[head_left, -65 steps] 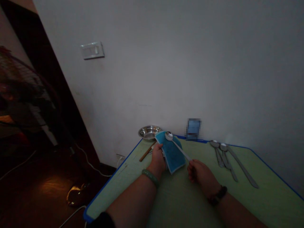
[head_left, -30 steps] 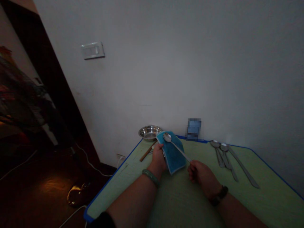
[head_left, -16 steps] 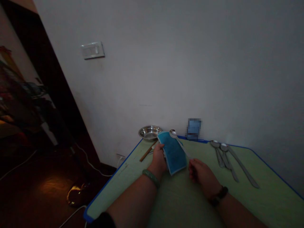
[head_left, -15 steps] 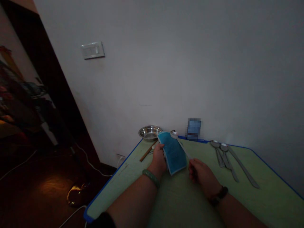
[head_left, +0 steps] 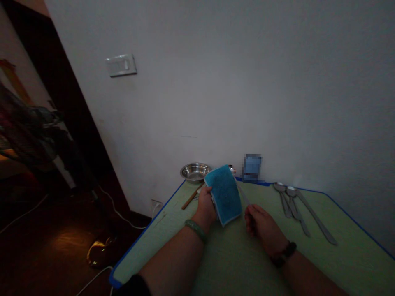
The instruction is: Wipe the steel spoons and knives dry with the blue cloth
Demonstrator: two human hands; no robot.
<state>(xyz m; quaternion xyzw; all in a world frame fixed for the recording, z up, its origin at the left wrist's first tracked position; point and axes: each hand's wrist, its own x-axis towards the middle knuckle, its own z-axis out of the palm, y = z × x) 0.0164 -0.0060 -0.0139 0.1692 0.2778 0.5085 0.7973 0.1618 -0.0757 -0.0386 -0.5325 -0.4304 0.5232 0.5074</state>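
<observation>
Teal terry cloth (head_left: pixel 222 195) w/ pale trim, held up at a tilt over the near-middle of the table, in the L hand (head_left: pixel 205 203). L fingers clenched round its left edge, thumb on the front. Steel spoon (head_left: pixel 231 168): bowl just behind the cloth's top corner, thin handle running down past the cloth's right edge to the R hand (head_left: pixel 262 228). R fingers curled, pinching the handle end; exact grip dim. Jade bangle (head_left: pixel 196 230) on L wrist, dark bead bracelet (head_left: pixel 284 254) on R wrist.

Table (head_left: pixel 234 259) is green w/ blue edging. At its far-left corner, steel bowl (head_left: pixel 195 172); just nearer, a wooden chopstick (head_left: pixel 191 196) lying on top. Far-right side: group of steel spoons (head_left: pixel 291 205), bowls to the wall, handles overlapping. Blurred blue object (head_left: pixel 252 167) stands at the far edge, mid-table. Wall socket (head_left: pixel 156 203) low, just off the table's left edge; switch plate (head_left: pixel 121 65) high on the wall above.
</observation>
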